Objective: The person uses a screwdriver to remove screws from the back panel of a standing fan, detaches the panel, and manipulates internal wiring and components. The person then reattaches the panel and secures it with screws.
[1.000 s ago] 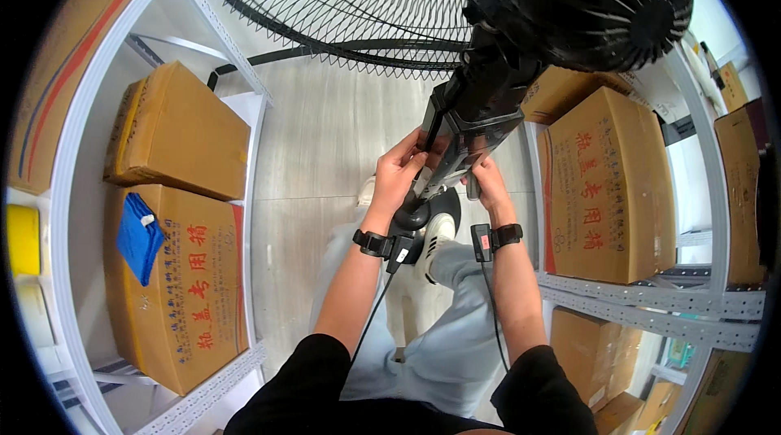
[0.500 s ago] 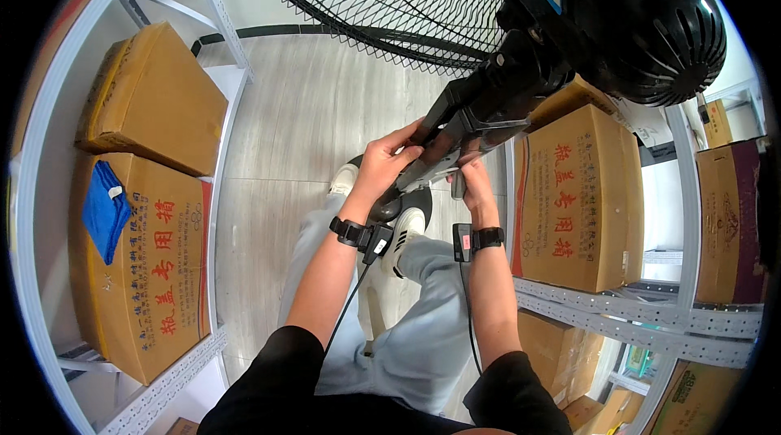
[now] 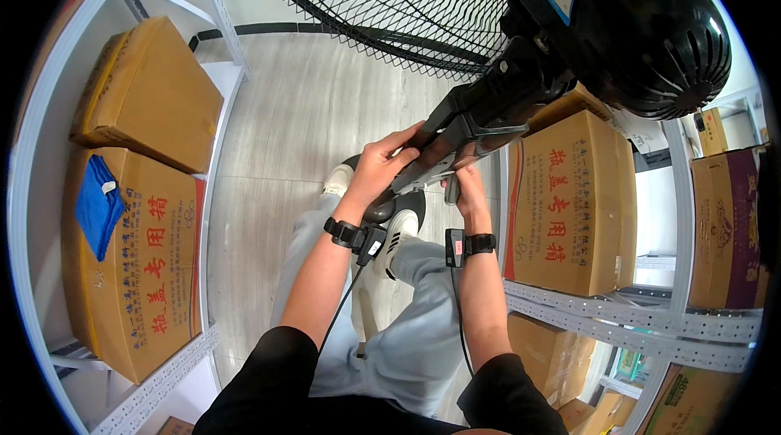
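A black floor fan leans over in front of me, with its wire cage [image 3: 374, 4] at the top and its motor housing [image 3: 651, 61] at upper right. My left hand [image 3: 382, 170] grips the left side of the black column housing [image 3: 468, 122], thumb on it. My right hand [image 3: 470, 191] is closed at a small grey handle [image 3: 451, 191] on the column's lower right; its fingers are partly hidden. The round black base [image 3: 382, 209] lies between my shoes [image 3: 399, 236], partly hidden by the column and my arms.
White metal shelving [image 3: 210, 12] flanks the narrow aisle on both sides. It holds cardboard boxes at left [image 3: 150, 93] and right [image 3: 602, 203], with a folded blue cloth [image 3: 98, 199] on a lower left box. Tiled floor [image 3: 277, 109] runs between the shelves toward the wall.
The fan's head and column have swung rightward toward the right-hand shelves, with both hands still holding on. My view has shifted, so the shelves sit farther left in the picture.
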### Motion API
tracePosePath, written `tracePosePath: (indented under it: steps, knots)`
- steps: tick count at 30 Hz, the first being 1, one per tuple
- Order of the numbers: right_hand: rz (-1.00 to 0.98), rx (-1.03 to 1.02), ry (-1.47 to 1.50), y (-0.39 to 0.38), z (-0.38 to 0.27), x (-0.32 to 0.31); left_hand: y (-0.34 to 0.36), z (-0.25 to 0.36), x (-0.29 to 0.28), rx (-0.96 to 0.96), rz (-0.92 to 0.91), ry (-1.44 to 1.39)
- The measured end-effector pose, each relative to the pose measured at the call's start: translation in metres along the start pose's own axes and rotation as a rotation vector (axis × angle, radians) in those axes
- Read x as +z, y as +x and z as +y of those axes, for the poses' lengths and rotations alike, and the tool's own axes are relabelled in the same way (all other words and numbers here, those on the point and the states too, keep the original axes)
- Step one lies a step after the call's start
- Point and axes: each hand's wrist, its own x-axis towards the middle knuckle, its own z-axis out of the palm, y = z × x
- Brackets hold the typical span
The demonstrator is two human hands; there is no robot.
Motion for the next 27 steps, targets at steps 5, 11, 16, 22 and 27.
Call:
tracePosePath:
  steps: [5,11,16,22,27]
  knots:
    - [-0.015,-0.014,0.028,0.000,0.001,0.000,0.000,-0.003,0.002,0.010,-0.004,-0.061]
    - [-0.039,-0.014,0.043,0.001,0.003,-0.002,-0.001,0.000,0.002,0.035,-0.027,-0.032]
    - [-0.051,0.001,0.058,0.004,0.011,-0.013,-0.002,0.003,0.007,0.052,-0.001,-0.018]
    - [-0.048,-0.015,0.094,0.004,0.012,-0.013,0.001,0.003,0.006,0.054,-0.003,-0.003]
    - [-0.051,-0.032,0.077,0.001,0.007,-0.006,0.000,0.000,0.007,0.065,0.030,0.030]
